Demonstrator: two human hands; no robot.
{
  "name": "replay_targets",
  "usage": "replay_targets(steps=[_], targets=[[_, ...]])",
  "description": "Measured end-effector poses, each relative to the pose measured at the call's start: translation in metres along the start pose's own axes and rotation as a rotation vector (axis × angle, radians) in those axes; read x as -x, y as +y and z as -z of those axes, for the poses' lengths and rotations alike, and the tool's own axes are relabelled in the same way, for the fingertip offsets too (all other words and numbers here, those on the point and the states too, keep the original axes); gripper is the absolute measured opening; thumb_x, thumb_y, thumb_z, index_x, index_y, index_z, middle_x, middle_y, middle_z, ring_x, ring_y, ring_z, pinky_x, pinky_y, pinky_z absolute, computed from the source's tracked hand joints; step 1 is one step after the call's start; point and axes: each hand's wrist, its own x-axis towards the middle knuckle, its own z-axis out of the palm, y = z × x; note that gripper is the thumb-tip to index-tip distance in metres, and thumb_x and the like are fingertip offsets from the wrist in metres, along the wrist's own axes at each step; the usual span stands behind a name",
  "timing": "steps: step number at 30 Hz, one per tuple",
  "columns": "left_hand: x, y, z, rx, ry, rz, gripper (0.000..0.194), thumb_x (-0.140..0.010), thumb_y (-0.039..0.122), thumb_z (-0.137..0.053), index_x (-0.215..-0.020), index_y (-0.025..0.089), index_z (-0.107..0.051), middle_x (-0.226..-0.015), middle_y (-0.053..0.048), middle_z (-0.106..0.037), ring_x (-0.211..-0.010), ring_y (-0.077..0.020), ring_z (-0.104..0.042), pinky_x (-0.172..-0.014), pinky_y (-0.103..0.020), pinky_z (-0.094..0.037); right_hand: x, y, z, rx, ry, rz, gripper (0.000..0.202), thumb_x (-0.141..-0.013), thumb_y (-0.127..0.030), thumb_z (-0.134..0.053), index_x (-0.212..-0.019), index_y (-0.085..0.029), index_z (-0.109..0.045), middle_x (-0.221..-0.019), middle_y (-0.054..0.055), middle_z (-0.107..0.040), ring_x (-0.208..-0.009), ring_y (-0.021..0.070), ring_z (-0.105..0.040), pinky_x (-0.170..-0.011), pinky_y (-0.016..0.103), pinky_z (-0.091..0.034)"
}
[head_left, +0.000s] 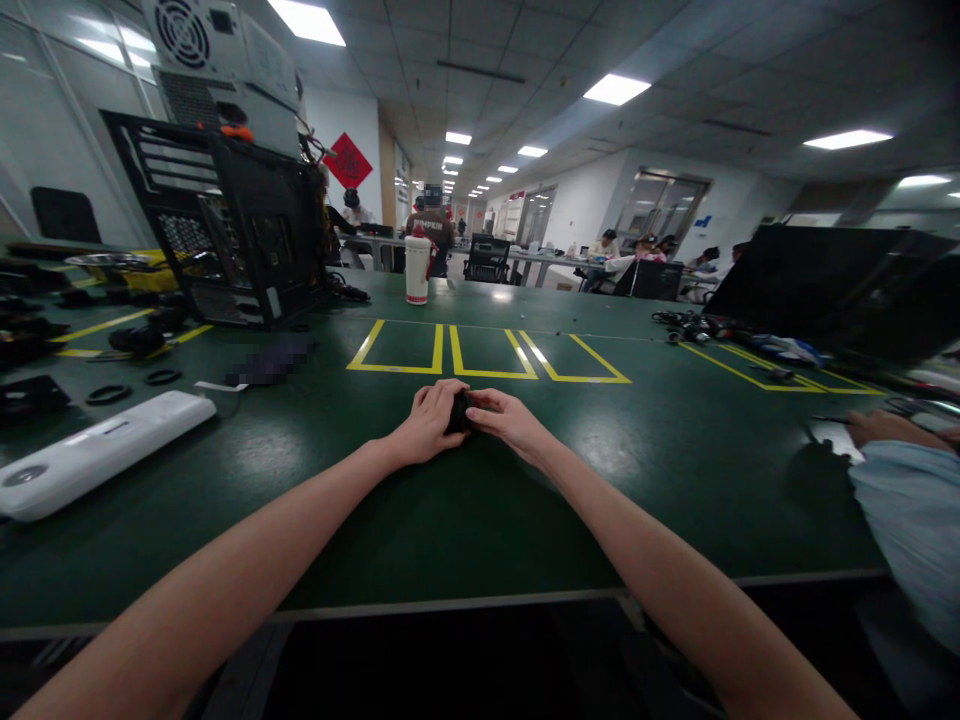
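Between my two hands is a small black object [458,411], mostly covered by fingers, so its exact kind is unclear. My left hand [431,420] wraps round its left side, close to the green tabletop [465,530]. On the right side, the fingertips of my right hand [506,420] press against the same object. Just beyond the hands, yellow tape outlines [495,375] mark the table.
A white elongated device [109,450] lies at left, near black rings [109,394]. Behind stand an open computer case [247,225] and a white cup [417,270]. At right are cables [694,325], a black monitor [847,290] and another person's sleeve [911,520].
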Motion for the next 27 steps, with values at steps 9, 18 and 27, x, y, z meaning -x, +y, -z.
replay_targets(steps=[9, 18, 27], targets=[[-0.0003, 0.0013, 0.0001, -0.005, 0.005, 0.007, 0.057, -0.069, 0.022, -0.056, -0.118, 0.021, -0.027, -0.118, -0.008, -0.038, -0.115, -0.0242, -0.035, -0.096, -0.044, -0.024, 0.0015, 0.0025, -0.0028, -0.031, 0.013, 0.003, 0.03, -0.065, -0.033, -0.065, -0.09, -0.023, -0.051, -0.085, 0.0, -0.058, -0.085, 0.0142, -0.055, -0.077, 0.033, -0.046], [-0.0003, -0.0004, -0.0012, -0.016, 0.01, -0.003, 0.059, -0.069, 0.024, -0.056, -0.119, 0.02, -0.026, -0.117, -0.009, -0.039, -0.114, -0.024, -0.035, -0.096, -0.043, -0.024, -0.0021, 0.0022, 0.0006, 0.014, -0.003, 0.01, 0.038, -0.059, -0.026, -0.069, -0.094, -0.019, -0.056, -0.094, 0.004, -0.057, -0.092, 0.0157, -0.053, -0.085, 0.034, -0.041], [-0.0001, -0.0002, -0.0015, -0.012, 0.016, 0.001, 0.059, -0.069, 0.023, -0.057, -0.119, 0.021, -0.026, -0.118, -0.009, -0.039, -0.115, -0.0241, -0.035, -0.096, -0.044, -0.025, 0.0011, 0.0007, -0.0039, -0.016, 0.026, 0.011, 0.029, -0.064, -0.033, -0.065, -0.087, -0.022, -0.053, -0.084, 0.0, -0.058, -0.083, 0.0131, -0.056, -0.078, 0.033, -0.045]])
